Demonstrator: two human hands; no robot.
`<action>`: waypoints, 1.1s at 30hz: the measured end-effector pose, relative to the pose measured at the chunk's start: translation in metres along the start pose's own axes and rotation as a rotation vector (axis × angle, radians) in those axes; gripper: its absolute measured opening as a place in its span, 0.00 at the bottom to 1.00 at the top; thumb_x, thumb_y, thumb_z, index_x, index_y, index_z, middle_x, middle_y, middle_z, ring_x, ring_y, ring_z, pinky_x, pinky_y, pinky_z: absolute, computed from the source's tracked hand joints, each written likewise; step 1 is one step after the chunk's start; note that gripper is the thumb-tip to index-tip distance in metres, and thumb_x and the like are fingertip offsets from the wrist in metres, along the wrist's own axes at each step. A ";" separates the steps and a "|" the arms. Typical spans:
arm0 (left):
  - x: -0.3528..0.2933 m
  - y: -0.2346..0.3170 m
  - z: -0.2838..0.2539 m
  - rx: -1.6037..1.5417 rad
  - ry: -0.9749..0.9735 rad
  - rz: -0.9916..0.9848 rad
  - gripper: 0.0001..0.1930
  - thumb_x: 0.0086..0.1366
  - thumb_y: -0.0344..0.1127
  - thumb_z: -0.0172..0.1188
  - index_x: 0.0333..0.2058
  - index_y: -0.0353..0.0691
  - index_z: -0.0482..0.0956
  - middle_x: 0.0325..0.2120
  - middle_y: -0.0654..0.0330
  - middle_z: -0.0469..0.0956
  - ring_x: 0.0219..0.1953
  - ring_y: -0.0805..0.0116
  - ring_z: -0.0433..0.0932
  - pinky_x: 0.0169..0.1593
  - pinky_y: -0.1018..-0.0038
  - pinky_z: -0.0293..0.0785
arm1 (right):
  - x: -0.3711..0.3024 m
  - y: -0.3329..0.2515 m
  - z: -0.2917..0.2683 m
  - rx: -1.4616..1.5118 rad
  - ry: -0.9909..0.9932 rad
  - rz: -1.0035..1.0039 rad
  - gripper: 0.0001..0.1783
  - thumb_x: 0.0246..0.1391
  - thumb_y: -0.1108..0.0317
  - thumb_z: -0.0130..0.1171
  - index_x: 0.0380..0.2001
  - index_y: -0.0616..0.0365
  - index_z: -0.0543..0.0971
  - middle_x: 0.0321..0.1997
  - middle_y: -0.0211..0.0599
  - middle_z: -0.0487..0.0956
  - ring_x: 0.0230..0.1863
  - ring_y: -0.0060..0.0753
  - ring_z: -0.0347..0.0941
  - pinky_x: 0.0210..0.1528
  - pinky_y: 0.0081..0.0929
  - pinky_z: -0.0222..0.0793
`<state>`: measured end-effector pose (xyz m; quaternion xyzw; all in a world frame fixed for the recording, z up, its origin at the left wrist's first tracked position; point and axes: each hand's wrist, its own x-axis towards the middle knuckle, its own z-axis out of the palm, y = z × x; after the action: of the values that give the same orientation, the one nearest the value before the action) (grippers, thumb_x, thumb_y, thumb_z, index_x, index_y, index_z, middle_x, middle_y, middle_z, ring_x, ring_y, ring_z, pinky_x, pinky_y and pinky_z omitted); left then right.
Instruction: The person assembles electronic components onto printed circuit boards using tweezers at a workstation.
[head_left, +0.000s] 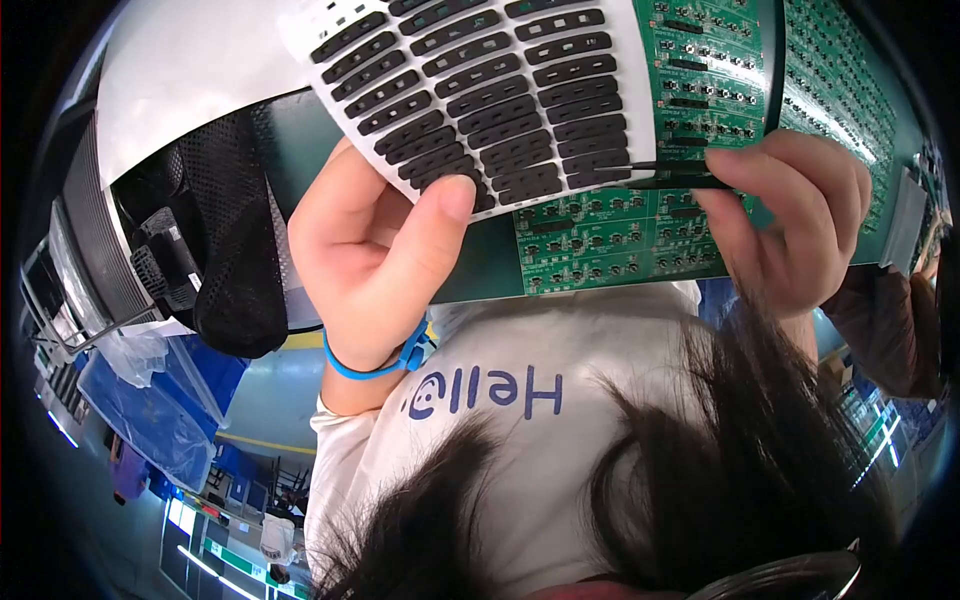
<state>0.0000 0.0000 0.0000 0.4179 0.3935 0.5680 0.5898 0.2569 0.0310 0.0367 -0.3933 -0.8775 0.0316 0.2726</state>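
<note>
My left hand (365, 250), a blue strap (375, 370) around its wrist, grips the lower corner of a white backing sheet (640, 110), thumb on top. Rows of black slotted strips (490, 85) stick to the sheet in three columns. In my right hand (800, 215), black tweezers (680, 175) are pinched between thumb and fingers. Their tips reach the sheet's lower right edge beside the end strip; whether they grip it I cannot tell. Beneath the sheet lies a green circuit board panel (620, 240) with rows of small parts, some carrying black strips.
Another green circuit board panel (840, 90) lies at the far right. Left of the sheet are a black mesh item (235, 230) and a large white paper (210, 70). Clear plastic covers a blue container (150, 400) at the lower left. Dark hair hangs at the lower right.
</note>
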 end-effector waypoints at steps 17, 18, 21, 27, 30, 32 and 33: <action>0.007 -0.009 0.003 0.182 0.035 0.055 0.14 0.58 0.22 0.62 0.43 0.27 0.76 0.38 0.62 0.75 0.38 0.77 0.72 0.42 0.82 0.66 | -0.011 -0.006 -0.001 0.405 -0.157 0.288 0.14 0.35 0.74 0.69 0.30 0.62 0.79 0.33 0.37 0.74 0.36 0.33 0.69 0.38 0.25 0.64; 0.008 -0.009 0.005 0.159 0.057 0.044 0.14 0.58 0.22 0.62 0.44 0.27 0.76 0.38 0.63 0.75 0.37 0.77 0.72 0.41 0.83 0.66 | -0.011 -0.011 -0.003 0.329 -0.202 0.239 0.14 0.35 0.73 0.70 0.30 0.59 0.80 0.32 0.35 0.74 0.35 0.33 0.69 0.38 0.27 0.64; 0.008 -0.008 0.007 0.146 0.080 0.021 0.14 0.59 0.22 0.61 0.45 0.27 0.76 0.38 0.64 0.75 0.36 0.79 0.72 0.40 0.84 0.66 | -0.025 -0.027 0.002 0.184 -0.204 0.222 0.12 0.35 0.66 0.70 0.28 0.47 0.82 0.31 0.25 0.77 0.33 0.30 0.71 0.36 0.26 0.61; 0.008 -0.011 0.007 0.147 0.089 0.049 0.14 0.58 0.22 0.61 0.44 0.27 0.76 0.38 0.64 0.75 0.36 0.79 0.72 0.39 0.84 0.66 | -0.043 -0.044 0.020 0.074 -0.100 0.223 0.13 0.34 0.62 0.70 0.29 0.41 0.82 0.32 0.19 0.75 0.33 0.28 0.70 0.37 0.25 0.58; 0.008 -0.011 0.006 0.144 0.071 0.062 0.14 0.58 0.21 0.61 0.44 0.27 0.76 0.38 0.64 0.75 0.36 0.79 0.72 0.40 0.84 0.66 | -0.042 -0.047 0.019 0.011 -0.132 0.220 0.13 0.34 0.61 0.70 0.29 0.40 0.82 0.32 0.19 0.75 0.34 0.26 0.70 0.38 0.25 0.57; 0.006 -0.010 0.003 0.231 0.041 0.065 0.17 0.60 0.22 0.60 0.48 0.26 0.74 0.41 0.53 0.79 0.42 0.70 0.78 0.48 0.78 0.72 | -0.045 -0.047 0.019 0.000 -0.104 0.208 0.13 0.34 0.61 0.70 0.30 0.40 0.82 0.32 0.19 0.75 0.34 0.26 0.69 0.39 0.24 0.56; 0.006 -0.010 0.003 0.232 0.043 0.064 0.17 0.60 0.22 0.60 0.48 0.26 0.74 0.41 0.53 0.79 0.42 0.70 0.78 0.48 0.78 0.72 | -0.046 -0.047 0.019 0.002 -0.105 0.208 0.13 0.34 0.61 0.70 0.30 0.40 0.82 0.32 0.19 0.75 0.34 0.26 0.69 0.39 0.24 0.56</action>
<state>0.0065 0.0055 -0.0084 0.4836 0.4556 0.5460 0.5104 0.2407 -0.0305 0.0120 -0.4795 -0.8451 0.0813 0.2219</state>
